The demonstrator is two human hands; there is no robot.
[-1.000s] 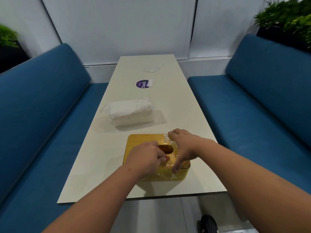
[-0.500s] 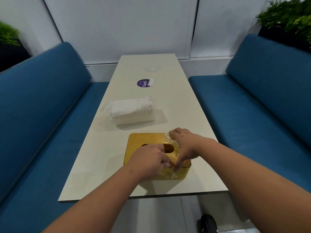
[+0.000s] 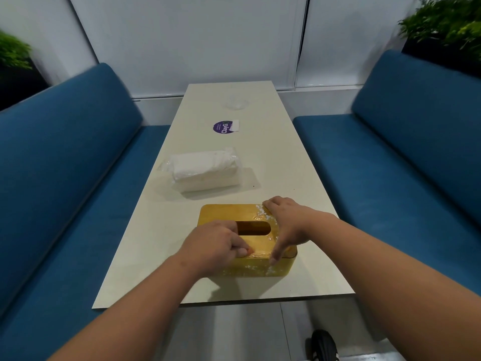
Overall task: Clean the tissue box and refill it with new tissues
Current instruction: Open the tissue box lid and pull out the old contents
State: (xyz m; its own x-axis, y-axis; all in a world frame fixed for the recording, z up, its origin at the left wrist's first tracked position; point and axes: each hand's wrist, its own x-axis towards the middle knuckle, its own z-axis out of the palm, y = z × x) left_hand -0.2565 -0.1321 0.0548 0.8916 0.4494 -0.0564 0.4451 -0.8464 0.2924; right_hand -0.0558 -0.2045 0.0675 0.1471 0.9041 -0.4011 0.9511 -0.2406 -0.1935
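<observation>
A glossy yellow tissue box (image 3: 221,213) stands near the front edge of the cream table (image 3: 273,157), with white flecks on its right end and front face. Its oval slot is dark, with no tissue showing in it. My right hand (image 3: 286,222) spans the box's right end, fingers over the far corner and thumb down the near side. My left hand (image 3: 216,243) lies on the lid with fingers curled, fingertips pressed near the front edge; nothing shows in it. A clear-wrapped pack of white tissues (image 3: 205,169) lies behind the box.
Blue sofas flank the table, one on the left (image 3: 65,165) and one on the right (image 3: 403,165). A purple round sticker (image 3: 223,127) and a clear plastic piece (image 3: 235,102) sit farther back. A dark rounded object (image 3: 322,345) is on the floor below.
My left hand has slid back toward the box's near edge, uncovering more of the slot. My right hand keeps its hold on the right end.
</observation>
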